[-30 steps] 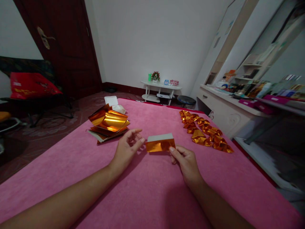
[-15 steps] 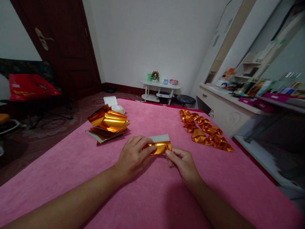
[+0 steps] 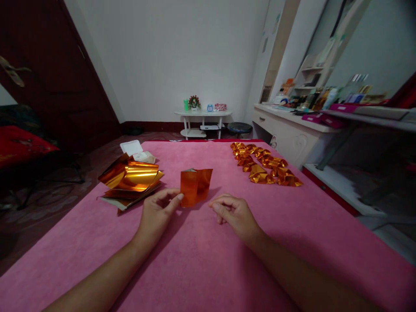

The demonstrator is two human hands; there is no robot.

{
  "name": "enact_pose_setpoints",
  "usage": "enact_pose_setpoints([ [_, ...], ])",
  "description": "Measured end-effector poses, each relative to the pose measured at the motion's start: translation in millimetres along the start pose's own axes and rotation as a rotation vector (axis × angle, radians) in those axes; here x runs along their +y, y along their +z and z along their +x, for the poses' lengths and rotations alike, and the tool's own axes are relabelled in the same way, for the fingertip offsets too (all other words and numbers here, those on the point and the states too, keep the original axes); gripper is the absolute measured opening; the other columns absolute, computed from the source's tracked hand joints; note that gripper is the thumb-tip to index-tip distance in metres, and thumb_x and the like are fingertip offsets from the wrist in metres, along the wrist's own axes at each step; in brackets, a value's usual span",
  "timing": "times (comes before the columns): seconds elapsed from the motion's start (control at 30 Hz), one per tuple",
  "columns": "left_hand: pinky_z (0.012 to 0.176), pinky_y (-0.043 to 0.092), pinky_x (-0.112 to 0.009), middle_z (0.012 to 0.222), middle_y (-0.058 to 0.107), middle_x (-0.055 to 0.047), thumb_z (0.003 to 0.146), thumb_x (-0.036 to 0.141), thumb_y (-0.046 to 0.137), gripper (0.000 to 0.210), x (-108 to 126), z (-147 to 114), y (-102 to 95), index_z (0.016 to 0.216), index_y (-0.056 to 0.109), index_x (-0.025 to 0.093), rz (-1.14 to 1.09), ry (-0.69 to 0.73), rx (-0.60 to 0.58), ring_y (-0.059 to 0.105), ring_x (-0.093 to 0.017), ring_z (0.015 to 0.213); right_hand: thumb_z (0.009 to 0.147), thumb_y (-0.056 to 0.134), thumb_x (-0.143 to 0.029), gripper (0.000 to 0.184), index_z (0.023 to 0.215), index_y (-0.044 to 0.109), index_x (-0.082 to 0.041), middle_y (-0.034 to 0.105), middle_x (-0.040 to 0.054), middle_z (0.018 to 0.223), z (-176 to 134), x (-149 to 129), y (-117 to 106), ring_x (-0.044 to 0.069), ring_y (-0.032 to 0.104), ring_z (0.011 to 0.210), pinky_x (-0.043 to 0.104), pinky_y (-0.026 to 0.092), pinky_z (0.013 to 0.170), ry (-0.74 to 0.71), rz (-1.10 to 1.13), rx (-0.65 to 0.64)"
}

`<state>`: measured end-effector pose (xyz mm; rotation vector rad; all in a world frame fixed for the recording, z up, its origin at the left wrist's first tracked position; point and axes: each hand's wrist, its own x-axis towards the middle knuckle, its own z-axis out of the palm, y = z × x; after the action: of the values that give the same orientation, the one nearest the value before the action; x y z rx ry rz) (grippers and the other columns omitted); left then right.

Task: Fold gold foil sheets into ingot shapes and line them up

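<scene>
My left hand [image 3: 160, 208] pinches the lower left corner of a creased sheet of gold foil paper [image 3: 189, 188], which stands upright over the pink cloth with its right part angled away. Just to the right, apart from the paper, is my right hand [image 3: 232, 212], its fingers curled together with nothing visible in them. To the left lies a loose stack of gold foil sheets [image 3: 139, 177], some bent upward. Folded gold foil pieces [image 3: 260, 173] sit in rows at the far right.
A pink cloth [image 3: 195, 260] covers the work surface. Behind the stack is an open white pack [image 3: 144, 157]. A low white table [image 3: 203, 113] and a round stool [image 3: 239, 128] stand by the wall. A cluttered white dresser [image 3: 292, 134] is on the right.
The foil paper has turned from lying nearly flat to standing upright, creased. My right hand has let go of it. My left hand now pinches its corner. The camera view has shifted right.
</scene>
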<state>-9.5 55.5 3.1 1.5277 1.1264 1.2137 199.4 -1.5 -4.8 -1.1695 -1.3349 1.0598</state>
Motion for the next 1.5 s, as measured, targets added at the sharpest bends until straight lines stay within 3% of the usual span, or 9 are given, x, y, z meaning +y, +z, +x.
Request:
enact_pose_setpoints([
  [0.2, 0.064, 0.049, -0.020, 0.078, 0.067, -0.001, 0.074, 0.029, 0.070, 0.016, 1, 0, 0.1, 0.082, 0.067, 0.015, -0.135, -0.056, -0.024, 0.060, -0.011, 0.068, 0.080, 0.062, -0.035, 0.024, 0.096, 0.065, -0.018, 0.058, -0.0021, 0.063, -2, 7, 2, 0.010, 0.054, 0.052, 0.022, 0.044, 0.050, 0.111, 0.094, 0.051],
  [0.3, 0.064, 0.049, -0.019, 0.076, 0.066, -0.001, 0.075, 0.027, 0.070, 0.014, 1, -2, -0.7, 0.081, 0.066, 0.015, -0.066, -0.005, -0.045, 0.059, -0.011, 0.067, 0.078, 0.064, -0.030, 0.021, 0.095, 0.063, -0.018, 0.059, -0.0009, 0.072, -1, 3, 2, 0.010, 0.056, 0.060, 0.021, 0.046, 0.054, 0.046, 0.097, 0.135],
  [0.43, 0.067, 0.049, -0.021, 0.079, 0.066, -0.001, 0.078, 0.026, 0.066, 0.009, 2, -5, -1.6, 0.080, 0.067, 0.017, 0.078, 0.151, -0.106, 0.060, -0.011, 0.071, 0.072, 0.068, -0.021, 0.036, 0.107, 0.058, -0.022, 0.060, 0.0026, 0.092, 0, -3, 1, 0.013, 0.059, 0.078, 0.021, 0.048, 0.062, -0.081, 0.047, 0.238],
  [0.63, 0.070, 0.049, -0.022, 0.081, 0.067, -0.001, 0.080, 0.021, 0.065, 0.004, 10, -11, 3.4, 0.080, 0.067, 0.018, 0.213, 0.301, -0.200, 0.062, -0.012, 0.074, 0.078, 0.061, -0.018, 0.004, 0.077, 0.065, -0.018, 0.058, 0.0020, 0.081, -2, -7, 2, 0.013, 0.058, 0.075, 0.022, 0.047, 0.065, -0.196, -0.031, 0.163],
  [0.87, 0.075, 0.051, -0.026, 0.087, 0.069, -0.004, 0.077, 0.021, 0.069, 0.009, 18, -15, 7.2, 0.086, 0.069, 0.019, 0.225, 0.356, -0.319, 0.064, -0.015, 0.081, 0.077, 0.060, -0.011, 0.012, 0.077, 0.069, -0.019, 0.059, 0.0015, 0.077, -3, -7, 2, 0.013, 0.057, 0.072, 0.022, 0.045, 0.063, -0.294, -0.087, 0.182],
  [1.0, 0.075, 0.051, -0.026, 0.089, 0.069, -0.004, 0.072, 0.020, 0.074, 0.019, 17, -16, 7.5, 0.091, 0.069, 0.020, 0.245, 0.464, -0.344, 0.063, -0.016, 0.083, 0.075, 0.062, -0.009, 0.012, 0.075, 0.068, -0.019, 0.059, 0.0007, 0.075, -3, -7, 2, 0.012, 0.058, 0.071, 0.022, 0.044, 0.062, -0.282, -0.105, 0.200],
  [1.17, 0.070, 0.050, -0.025, 0.086, 0.068, -0.003, 0.081, 0.010, 0.062, 0.019, 16, -17, 5.7, 0.096, 0.067, 0.020, 0.280, 0.629, -0.364, 0.062, -0.013, 0.078, 0.072, 0.055, -0.002, 0.025, 0.078, 0.069, -0.021, 0.060, 0.0003, 0.078, -4, -7, 4, 0.012, 0.059, 0.074, 0.021, 0.045, 0.062, -0.306, -0.123, 0.162],
  [1.37, 0.069, 0.047, -0.030, 0.091, 0.066, -0.006, 0.079, 0.007, 0.058, 0.023, 13, -16, -1.9, 0.100, 0.064, 0.017, 0.661, 0.903, -0.219, 0.057, -0.017, 0.078, 0.070, 0.049, 0.000, 0.040, 0.102, 0.062, -0.022, 0.060, 0.0025, 0.099, -3, -3, 4, 0.014, 0.060, 0.090, 0.025, 0.050, 0.076, -0.271, -0.165, 0.172],
  [1.5, 0.067, 0.047, -0.034, 0.089, 0.064, -0.006, 0.082, 0.016, 0.058, 0.014, 15, -21, 0.3, 0.093, 0.066, 0.018, 1.048, 0.709, -0.422, 0.056, -0.021, 0.079, 0.070, 0.045, 0.002, 0.041, 0.096, 0.064, -0.022, 0.059, 0.0030, 0.098, -6, -2, -1, 0.015, 0.057, 0.090, 0.026, 0.048, 0.077, -0.319, -0.387, 0.106],
])
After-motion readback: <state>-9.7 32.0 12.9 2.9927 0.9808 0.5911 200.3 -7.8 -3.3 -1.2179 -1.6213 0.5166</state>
